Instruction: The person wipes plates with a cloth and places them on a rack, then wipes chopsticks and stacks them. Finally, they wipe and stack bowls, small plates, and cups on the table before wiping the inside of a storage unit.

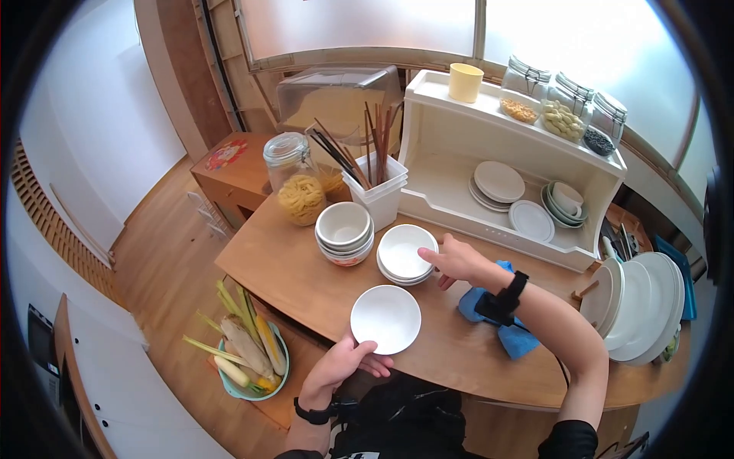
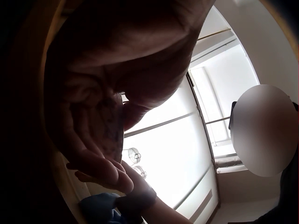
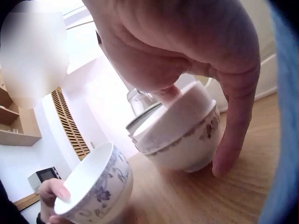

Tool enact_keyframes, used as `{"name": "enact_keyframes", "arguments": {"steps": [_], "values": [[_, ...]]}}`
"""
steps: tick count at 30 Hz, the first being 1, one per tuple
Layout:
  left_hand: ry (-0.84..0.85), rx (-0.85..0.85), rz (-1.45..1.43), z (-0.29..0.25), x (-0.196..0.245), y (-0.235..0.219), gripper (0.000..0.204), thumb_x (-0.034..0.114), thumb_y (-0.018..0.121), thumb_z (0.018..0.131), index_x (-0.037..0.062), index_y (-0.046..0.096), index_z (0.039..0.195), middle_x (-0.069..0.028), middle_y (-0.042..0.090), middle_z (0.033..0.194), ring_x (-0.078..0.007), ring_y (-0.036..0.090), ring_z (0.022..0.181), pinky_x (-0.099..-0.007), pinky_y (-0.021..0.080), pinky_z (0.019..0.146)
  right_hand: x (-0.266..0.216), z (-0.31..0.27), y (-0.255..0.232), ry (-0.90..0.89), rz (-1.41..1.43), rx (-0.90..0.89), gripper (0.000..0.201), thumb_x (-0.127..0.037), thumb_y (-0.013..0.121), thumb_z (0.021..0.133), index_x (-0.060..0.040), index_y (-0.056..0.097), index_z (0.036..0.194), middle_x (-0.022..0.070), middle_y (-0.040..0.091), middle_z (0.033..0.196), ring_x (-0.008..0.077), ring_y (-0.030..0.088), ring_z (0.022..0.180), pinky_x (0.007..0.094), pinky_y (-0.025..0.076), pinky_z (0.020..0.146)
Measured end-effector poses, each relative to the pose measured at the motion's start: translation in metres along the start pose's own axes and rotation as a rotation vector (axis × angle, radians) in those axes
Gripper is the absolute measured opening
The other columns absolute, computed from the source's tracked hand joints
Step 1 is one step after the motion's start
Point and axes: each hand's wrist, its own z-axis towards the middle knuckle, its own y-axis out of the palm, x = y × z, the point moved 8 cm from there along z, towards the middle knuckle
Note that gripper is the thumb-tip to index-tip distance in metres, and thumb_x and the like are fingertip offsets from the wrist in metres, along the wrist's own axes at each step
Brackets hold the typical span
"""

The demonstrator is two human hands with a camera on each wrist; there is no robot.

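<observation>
My left hand [image 1: 344,363] holds a white bowl [image 1: 386,319] by its near rim, thumb inside and fingers beneath; in the right wrist view this bowl [image 3: 110,189] shows a blue floral outside. With my right hand [image 1: 459,262] I grip the top bowl of a small stack [image 1: 407,252], thumb over the rim and fingers outside. In the right wrist view, that top bowl [image 3: 187,112] sits tilted in the flowered bowl under it. Another stack of bowls [image 1: 344,229] stands just to the left.
Behind are a white chopstick holder [image 1: 378,200], a pasta jar [image 1: 298,191] and a white shelf [image 1: 443,164] with plates. A blue cloth [image 1: 516,336] lies near my right wrist, large plates [image 1: 638,306] stand at the right, and a vegetable basket [image 1: 256,390] is below left.
</observation>
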Motion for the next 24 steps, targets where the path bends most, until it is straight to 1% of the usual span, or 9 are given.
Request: {"name": "enact_keyframes", "arguments": {"steps": [1,4,7,10,13,16,19,22,24], "values": [[-0.001,0.005,-0.005,0.000,-0.001,-0.002,0.035,0.012,0.047,0.103,-0.0043,0.038,0.132,-0.0230,0.071,0.095,-0.0299,0.074,0.078,-0.0350,0.063,0.069,0.007,0.011,0.008,0.016,0.054,-0.040,0.061,-0.029,0.059,0.098,0.0217,0.043,0.128,0.0267,0.069,0.092,0.0314,0.074,0.072,0.0367,0.062,0.056],[-0.005,0.016,-0.016,0.000,-0.004,-0.006,0.033,0.012,0.046,0.103,-0.0045,0.039,0.131,-0.0224,0.072,0.094,-0.0293,0.074,0.078,-0.0345,0.063,0.069,0.019,0.030,0.022,0.055,0.150,-0.106,0.044,-0.013,0.049,0.097,0.0213,0.048,0.124,0.0264,0.068,0.096,0.0337,0.074,0.073,0.0390,0.065,0.059],[0.000,0.028,-0.023,0.002,-0.006,-0.010,0.033,0.013,0.046,0.103,-0.0047,0.039,0.131,-0.0220,0.072,0.094,-0.0291,0.074,0.078,-0.0342,0.063,0.068,0.018,0.030,0.023,0.020,0.325,-0.135,0.037,-0.004,0.048,0.095,0.0172,0.047,0.125,0.0268,0.066,0.101,0.0339,0.073,0.077,0.0425,0.066,0.067],[0.000,0.043,-0.005,0.004,-0.004,-0.010,0.033,0.013,0.046,0.103,-0.0047,0.039,0.131,-0.0217,0.072,0.094,-0.0288,0.074,0.078,-0.0342,0.063,0.068,0.023,0.030,0.020,0.026,0.362,-0.187,0.036,-0.002,0.048,0.094,0.0187,0.048,0.122,0.0266,0.066,0.104,0.0360,0.073,0.081,0.0428,0.067,0.070],[0.016,0.051,-0.015,0.008,-0.003,-0.009,0.034,0.013,0.045,0.104,-0.0046,0.038,0.131,-0.0216,0.072,0.093,-0.0284,0.074,0.078,-0.0342,0.063,0.068,0.032,0.029,0.016,0.072,0.400,-0.170,0.034,0.000,0.047,0.093,0.0198,0.050,0.120,0.0267,0.065,0.107,0.0383,0.072,0.084,0.0427,0.067,0.073],[0.021,0.078,-0.011,0.010,0.002,-0.006,0.034,0.015,0.046,0.104,-0.0043,0.039,0.131,-0.0217,0.072,0.093,-0.0280,0.074,0.077,-0.0344,0.063,0.068,0.038,0.025,0.010,0.105,0.458,-0.102,0.034,0.001,0.047,0.092,0.0196,0.050,0.120,0.0262,0.064,0.109,0.0396,0.072,0.085,0.0425,0.067,0.075],[0.015,0.080,-0.026,0.012,0.002,-0.006,0.035,0.017,0.046,0.104,-0.0039,0.039,0.131,-0.0219,0.072,0.093,-0.0276,0.074,0.077,-0.0341,0.062,0.067,0.037,0.019,0.005,0.079,0.436,-0.077,0.036,0.001,0.043,0.091,0.0245,0.049,0.118,0.0287,0.065,0.106,0.0389,0.074,0.080,0.0430,0.067,0.071],[0.029,0.074,-0.033,0.013,0.003,-0.005,0.036,0.020,0.047,0.105,-0.0032,0.040,0.131,-0.0219,0.072,0.093,-0.0273,0.074,0.076,-0.0337,0.062,0.067,0.042,0.021,0.001,0.087,0.366,-0.103,0.036,0.002,0.041,0.090,0.0236,0.049,0.118,0.0281,0.065,0.105,0.0378,0.074,0.077,0.0433,0.067,0.068],[0.027,0.086,-0.036,0.013,0.004,-0.004,0.037,0.022,0.048,0.105,-0.0028,0.040,0.131,-0.0221,0.072,0.093,-0.0272,0.074,0.076,-0.0335,0.062,0.067,0.036,0.017,-0.002,0.064,0.313,-0.108,0.036,0.002,0.041,0.090,0.0216,0.049,0.120,0.0270,0.065,0.105,0.0373,0.074,0.075,0.0425,0.066,0.065]]}}
